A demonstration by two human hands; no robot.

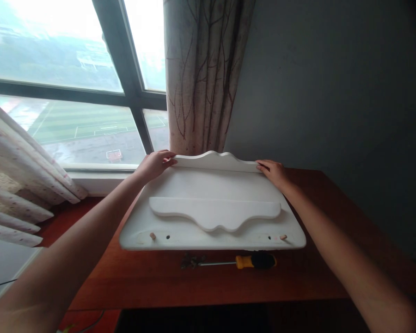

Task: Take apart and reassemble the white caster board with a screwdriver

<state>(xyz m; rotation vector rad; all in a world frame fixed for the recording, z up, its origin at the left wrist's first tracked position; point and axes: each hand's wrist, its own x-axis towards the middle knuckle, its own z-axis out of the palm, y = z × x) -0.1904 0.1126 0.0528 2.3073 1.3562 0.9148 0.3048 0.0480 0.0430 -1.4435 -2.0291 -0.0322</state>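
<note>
A white board (208,182) lies flat on the reddish-brown table, with two wooden dowels (153,236) and two dark holes along its near edge. At its far edge stands a white wavy-topped panel (217,162). My left hand (158,163) pinches this panel's left end, fingers closed. On the opposite end, my right hand (273,171) grips it the same way, thumb in front. A second white wavy panel (215,212) lies loose on the board, curved edge toward me. The underside of the standing panel is hidden.
On the table (208,291), a yellow-and-black screwdriver (251,262) lies before the board, its tip at a small pile of screws (192,262). Curtains (203,74) hang by the window (72,97), and a grey wall (326,92) rises behind on the right.
</note>
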